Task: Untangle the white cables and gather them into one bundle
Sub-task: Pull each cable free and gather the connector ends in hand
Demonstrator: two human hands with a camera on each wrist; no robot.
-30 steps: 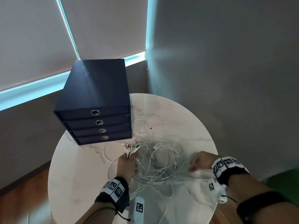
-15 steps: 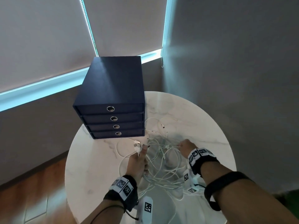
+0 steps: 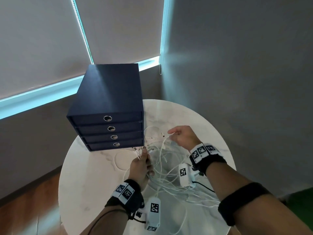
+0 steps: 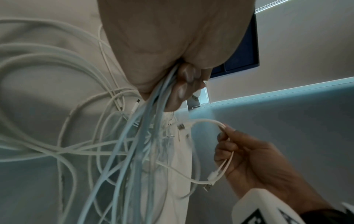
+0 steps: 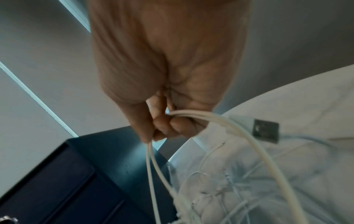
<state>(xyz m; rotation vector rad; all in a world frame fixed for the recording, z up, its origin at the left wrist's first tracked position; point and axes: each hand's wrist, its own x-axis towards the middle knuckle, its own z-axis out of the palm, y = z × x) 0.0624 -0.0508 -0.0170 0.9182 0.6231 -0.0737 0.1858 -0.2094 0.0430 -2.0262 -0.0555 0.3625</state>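
A tangle of white cables lies on the round marble table, in front of a dark blue drawer box. My left hand grips several cable ends in its fist, their plugs sticking out toward the box; the strands hang from its curled fingers. My right hand is raised over the far side of the heap and pinches a doubled loop of white cable between thumb and fingers. The loop trails down into the heap.
The dark blue box with four drawers stands at the table's back left, close to the cable plugs. A grey wall is on the right, window blinds behind. Wooden floor shows beyond the table's left edge.
My right hand has moved from the near right edge of the heap forward toward the box, and has lifted a cable loop. My left hand keeps its hold on the cable ends.
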